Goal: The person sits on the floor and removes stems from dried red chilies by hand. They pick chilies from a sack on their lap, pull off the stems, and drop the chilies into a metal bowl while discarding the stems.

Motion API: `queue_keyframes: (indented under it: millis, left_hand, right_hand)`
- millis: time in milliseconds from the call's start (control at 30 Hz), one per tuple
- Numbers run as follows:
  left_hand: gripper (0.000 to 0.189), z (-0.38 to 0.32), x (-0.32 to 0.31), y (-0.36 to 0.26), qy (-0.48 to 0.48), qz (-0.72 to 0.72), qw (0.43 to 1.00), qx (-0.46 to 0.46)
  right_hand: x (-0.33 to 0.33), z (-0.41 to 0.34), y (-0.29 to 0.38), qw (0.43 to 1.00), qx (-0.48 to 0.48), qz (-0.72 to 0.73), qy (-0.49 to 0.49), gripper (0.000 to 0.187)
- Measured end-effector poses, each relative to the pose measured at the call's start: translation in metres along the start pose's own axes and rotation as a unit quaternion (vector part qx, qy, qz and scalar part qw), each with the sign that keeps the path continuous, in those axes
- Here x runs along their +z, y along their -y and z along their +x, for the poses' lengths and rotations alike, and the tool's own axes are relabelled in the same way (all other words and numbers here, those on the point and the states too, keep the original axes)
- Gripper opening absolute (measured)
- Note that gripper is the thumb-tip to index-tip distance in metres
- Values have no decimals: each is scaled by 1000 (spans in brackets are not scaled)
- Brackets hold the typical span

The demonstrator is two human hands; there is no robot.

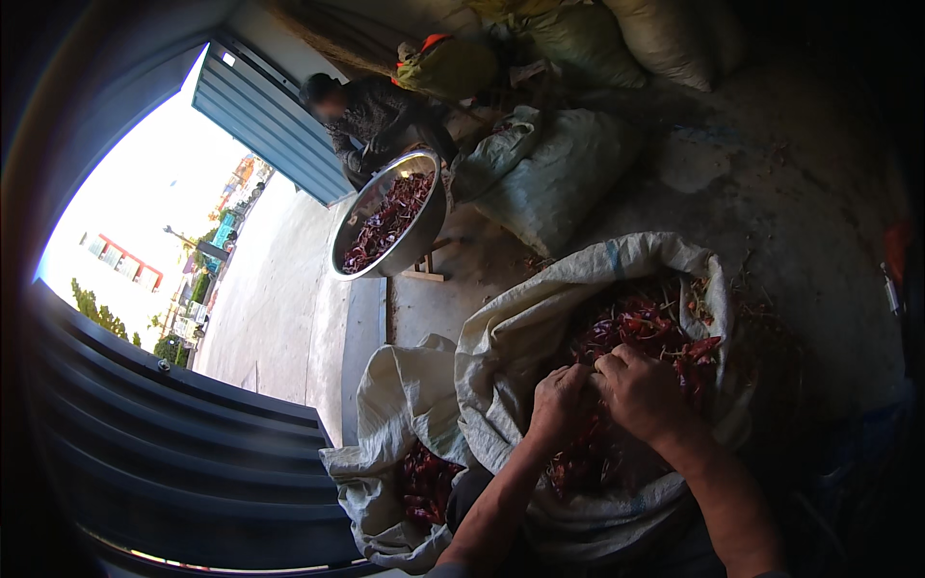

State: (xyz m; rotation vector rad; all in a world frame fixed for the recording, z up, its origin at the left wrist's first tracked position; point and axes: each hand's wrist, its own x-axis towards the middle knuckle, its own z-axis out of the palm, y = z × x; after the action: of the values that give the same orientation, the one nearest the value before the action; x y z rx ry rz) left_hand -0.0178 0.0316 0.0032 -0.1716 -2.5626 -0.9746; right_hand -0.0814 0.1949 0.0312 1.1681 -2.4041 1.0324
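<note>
My left hand (560,401) and my right hand (636,386) meet above a large open woven sack (520,325) of dried red chili peppers (629,325). The fingers of both hands are bent and close together; what lies between the fingertips is too small and too hidden to tell. Some peppers, a few with stems, lie beyond my right hand and below both hands. Left of this sack, a smaller open white woven sack (383,404) holds more red chili peppers (426,480).
A person (383,115) sits behind a metal basin (437,217) of red peppers on a wooden stand (426,274). A tied woven sack (564,173) lies on the concrete floor (780,209); several full sacks (585,43) stand behind. Corrugated metal doors (267,130) flank the opening.
</note>
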Motion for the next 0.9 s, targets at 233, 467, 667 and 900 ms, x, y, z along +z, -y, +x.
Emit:
queue_keyframes:
  millis: [233,467,667,900]
  left_hand:
    - [22,2,-2,-16,-10,-8,997,-80]
    - [15,2,-12,-15,19,-102,989,-103]
    - [11,-4,-5,-18,1,-343,899,-272]
    - [5,-2,6,-17,-51,-368,892,-257]
  right_hand:
    - [2,1,5,995,61,73,0,12]
    - [-5,8,6,937,203,284,28,18]
    - [0,4,0,853,294,429,37,23]
    - [14,2,-6,662,387,642,20,17]
